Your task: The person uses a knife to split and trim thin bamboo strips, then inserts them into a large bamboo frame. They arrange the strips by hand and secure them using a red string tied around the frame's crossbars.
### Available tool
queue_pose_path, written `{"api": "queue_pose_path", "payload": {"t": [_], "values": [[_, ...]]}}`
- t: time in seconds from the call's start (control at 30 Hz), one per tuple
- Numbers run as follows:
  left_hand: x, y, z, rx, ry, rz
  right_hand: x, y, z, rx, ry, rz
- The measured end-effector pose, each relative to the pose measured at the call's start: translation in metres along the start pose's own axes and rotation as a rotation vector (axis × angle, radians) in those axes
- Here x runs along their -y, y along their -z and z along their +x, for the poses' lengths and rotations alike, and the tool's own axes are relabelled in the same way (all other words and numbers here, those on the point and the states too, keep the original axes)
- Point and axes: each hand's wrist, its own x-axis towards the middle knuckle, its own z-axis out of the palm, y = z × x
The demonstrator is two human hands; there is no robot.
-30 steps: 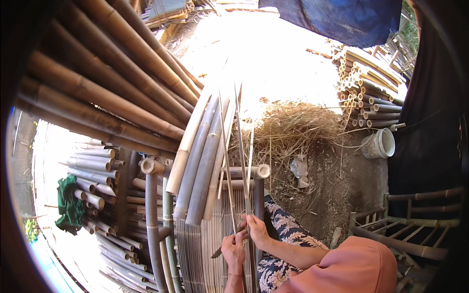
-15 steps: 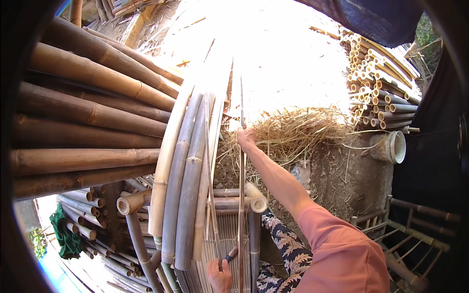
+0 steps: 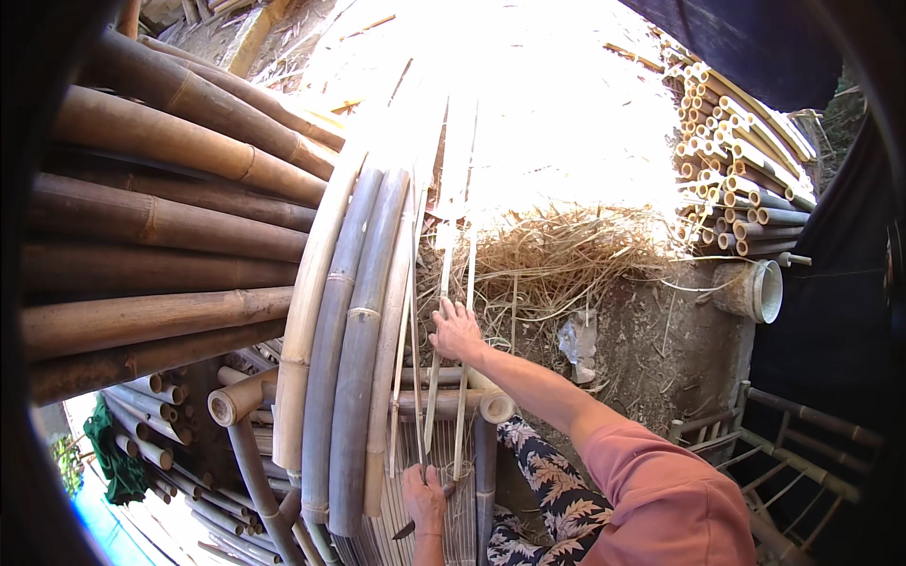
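Observation:
My left hand [image 3: 425,500] is closed low over the bench, around a knife. The knife's dark blade [image 3: 404,531] sticks out to the left, and its handle shows on the right. A long thin bamboo strip [image 3: 415,377] runs up from this hand; whether the fingers pinch it I cannot tell. Farther out, my right hand [image 3: 457,332] has its fingers stretched out, touching a second bamboo strip [image 3: 429,415] that passes beneath it. Just right of that lies another pale bamboo strip [image 3: 462,406], apart from the fingers.
Thick split bamboo lengths [image 3: 363,311] lie left of my hands across the bamboo bench [image 3: 495,406]. Large bamboo poles [image 3: 160,222] reach in from the left. Straw-like shavings [image 3: 557,255] cover the ground ahead. Cut poles [image 3: 736,179] and a bucket [image 3: 752,291] are at right.
My right hand has come off the strip it gripped, moved nearer and left, and spread its fingers. Two pale strips now lie there. The knife's blade now shows beside my left hand.

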Motion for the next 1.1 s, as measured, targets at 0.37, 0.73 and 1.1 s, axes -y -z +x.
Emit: {"api": "queue_pose_path", "payload": {"t": [0.37, 0.73, 1.1], "values": [[-0.067, 0.036, 0.095, -0.006, -0.217, -0.023, 0.017, 0.001, -0.041, -0.125, 0.000, 1.343], [-0.032, 0.046, -0.014, 0.153, 0.169, -0.097, -0.004, 0.106, 0.049, -0.400, -0.405, 1.833], [-0.063, -0.015, 0.084, 0.121, -0.140, -0.426, -0.011, 0.060, -0.001, -0.497, -0.350, 1.578]]}}
